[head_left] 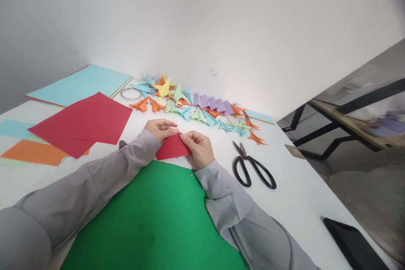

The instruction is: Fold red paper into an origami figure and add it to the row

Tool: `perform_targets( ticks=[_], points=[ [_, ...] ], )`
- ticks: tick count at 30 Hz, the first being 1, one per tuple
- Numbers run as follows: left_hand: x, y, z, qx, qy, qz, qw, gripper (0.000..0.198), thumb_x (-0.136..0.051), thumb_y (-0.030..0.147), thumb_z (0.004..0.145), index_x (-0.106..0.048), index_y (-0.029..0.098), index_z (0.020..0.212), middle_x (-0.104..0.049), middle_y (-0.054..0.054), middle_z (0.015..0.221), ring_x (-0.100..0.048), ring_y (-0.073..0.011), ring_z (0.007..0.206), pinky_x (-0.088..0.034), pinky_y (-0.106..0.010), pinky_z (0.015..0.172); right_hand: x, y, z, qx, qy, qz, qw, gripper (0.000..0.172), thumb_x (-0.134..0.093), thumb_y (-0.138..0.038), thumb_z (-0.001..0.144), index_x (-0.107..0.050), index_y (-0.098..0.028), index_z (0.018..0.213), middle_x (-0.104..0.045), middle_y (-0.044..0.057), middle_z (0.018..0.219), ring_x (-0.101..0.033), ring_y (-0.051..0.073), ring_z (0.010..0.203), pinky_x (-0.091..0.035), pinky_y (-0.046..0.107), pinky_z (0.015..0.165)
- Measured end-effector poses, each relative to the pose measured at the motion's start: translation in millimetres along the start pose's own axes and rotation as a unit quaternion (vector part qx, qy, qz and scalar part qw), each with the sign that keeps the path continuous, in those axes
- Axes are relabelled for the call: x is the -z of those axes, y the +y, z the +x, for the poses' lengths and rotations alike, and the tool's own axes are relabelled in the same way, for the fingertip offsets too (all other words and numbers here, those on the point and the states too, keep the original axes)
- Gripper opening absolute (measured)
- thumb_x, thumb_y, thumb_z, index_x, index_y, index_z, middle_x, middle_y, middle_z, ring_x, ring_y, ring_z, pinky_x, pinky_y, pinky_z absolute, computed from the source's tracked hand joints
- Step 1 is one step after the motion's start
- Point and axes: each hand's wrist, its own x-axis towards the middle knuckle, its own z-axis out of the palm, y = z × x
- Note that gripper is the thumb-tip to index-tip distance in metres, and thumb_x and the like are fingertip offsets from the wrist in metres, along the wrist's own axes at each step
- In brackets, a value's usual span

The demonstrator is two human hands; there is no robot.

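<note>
Between my two hands is a small piece of folded red paper (173,147), wider along its near edge than at the top. My left hand (160,130) pinches its upper left part between thumb and fingers. My right hand (200,147) grips the upper right part, thumb close to the other thumb. The paper stands just beyond a large green sheet (152,215), which lies under my forearms. Black-handled scissors (249,164) rest on the table to the right of my right hand, their blades slightly apart.
Folded paper figures (196,107) in several colours line the table by the wall. At left lie a large red sheet (85,124), a light blue stack (82,84), orange paper (34,152) and a wire coil (131,93). A black phone-like device (352,242) sits near the right edge.
</note>
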Motion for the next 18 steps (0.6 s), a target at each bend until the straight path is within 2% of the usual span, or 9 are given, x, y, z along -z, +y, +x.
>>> perform_targets(
  ticks=[5, 8, 12, 18],
  points=[
    [0.8, -3.5, 3.8, 0.01, 0.018, -0.029, 0.999, 0.034, -0.08, 0.024, 0.041, -0.064, 0.012, 0.069, -0.058, 0.003, 0.047, -0.051, -0.0073, 0.044, -0.041, -0.021, 0.047, 1.4, -1.3, 0.2, 0.002, -0.041, -0.023, 0.999, 0.028, -0.073, -0.04, 0.056, -0.057, -0.017, 0.057, -0.053, -0.004, 0.049, -0.041, 0.008, 0.046, -0.032, 0.023, 0.047],
    [0.7, -5.2, 4.9, 0.007, 0.008, -0.036, 0.999, 0.037, -0.081, 0.025, 0.04, -0.064, 0.011, 0.07, -0.059, 0.003, 0.047, -0.052, -0.0075, 0.045, -0.044, -0.022, 0.05, 3.0, 2.1, 1.4, 0.007, -0.023, -0.006, 1.0, 0.028, -0.072, -0.039, 0.059, -0.056, -0.017, 0.054, -0.05, -0.005, 0.046, -0.041, 0.008, 0.044, -0.032, 0.023, 0.047],
    [0.8, -3.8, 2.7, 0.002, -0.003, -0.044, 0.999, 0.038, -0.081, 0.027, 0.042, -0.064, 0.011, 0.072, -0.059, 0.004, 0.048, -0.054, -0.007, 0.047, -0.046, -0.022, 0.052, 3.7, 7.1, 2.8, -0.023, 0.014, 0.056, 0.998, 0.027, -0.075, -0.037, 0.056, -0.057, -0.016, 0.055, -0.052, -0.005, 0.045, -0.042, 0.007, 0.041, -0.031, 0.022, 0.044],
    [2.2, -1.4, 0.0, 0.009, -0.042, -0.034, 0.998, 0.036, -0.08, 0.025, 0.044, -0.065, 0.01, 0.073, -0.06, 0.002, 0.049, -0.054, -0.0076, 0.047, -0.044, -0.021, 0.05, 5.2, 6.7, 2.5, -0.039, 0.006, 0.083, 0.996, 0.029, -0.076, -0.035, 0.053, -0.055, -0.016, 0.052, -0.051, -0.005, 0.04, -0.04, 0.007, 0.037, -0.028, 0.021, 0.04]
  ],
)
